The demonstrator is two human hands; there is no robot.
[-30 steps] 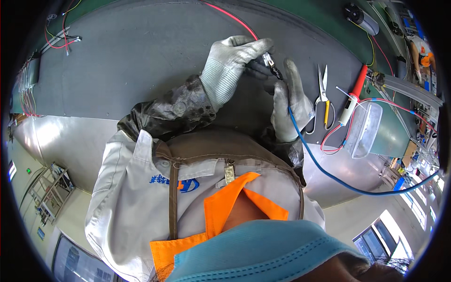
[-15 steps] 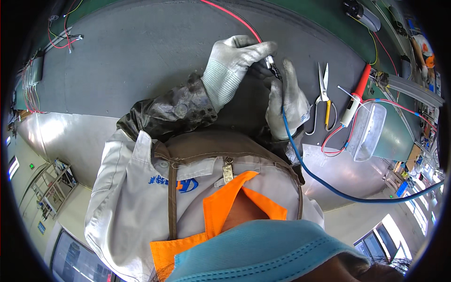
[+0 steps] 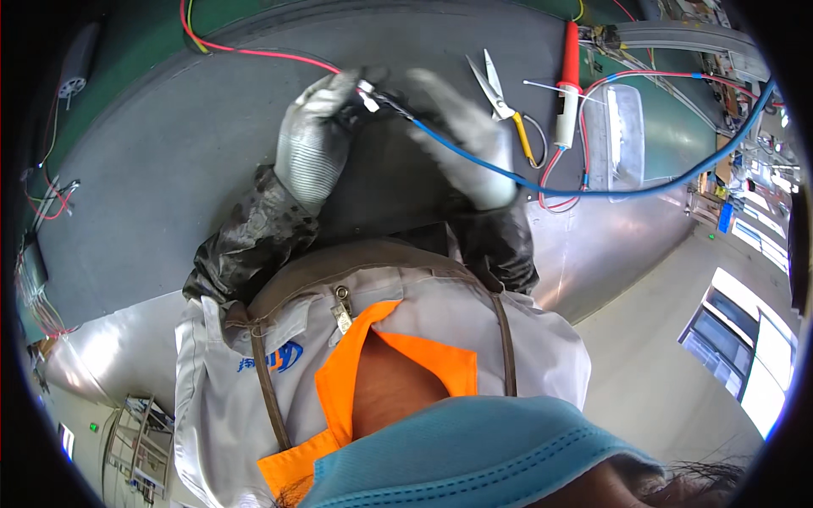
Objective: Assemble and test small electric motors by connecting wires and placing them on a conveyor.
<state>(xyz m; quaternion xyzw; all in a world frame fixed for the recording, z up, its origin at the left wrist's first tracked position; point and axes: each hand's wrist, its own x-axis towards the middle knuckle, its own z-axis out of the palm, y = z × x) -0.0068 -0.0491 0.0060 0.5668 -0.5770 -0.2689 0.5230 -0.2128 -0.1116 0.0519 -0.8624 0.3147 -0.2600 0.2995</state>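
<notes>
At the far left a grey cylinder rests by a green surface, with thin red and black wires nearer, beside a smooth, dark grey mat.

A red cable runs in from the far left to the left hand, in a pale glove with a ribbed cuff, its fingertips pinched on that cable's right end. Just right of them, over the middle of the mat, is the joint: a small, angular white fitting, then a dark, thin section leading into a smooth blue cable.

The right hand, also gloved, is blurred; its index finger and thumb are apart, and whether they touch the blue cable I cannot tell. That cable crosses in front of the palm.

Farther right lie scissors, their 2 pointed metal blades parted, 1 handle yellow. Next comes a rounded red-and-white tool, a thin white stick across it, and a red wire with blue bands. Rightmost on the mat is a translucent, long tray, its near end crossed by the bowed blue cable.
</notes>
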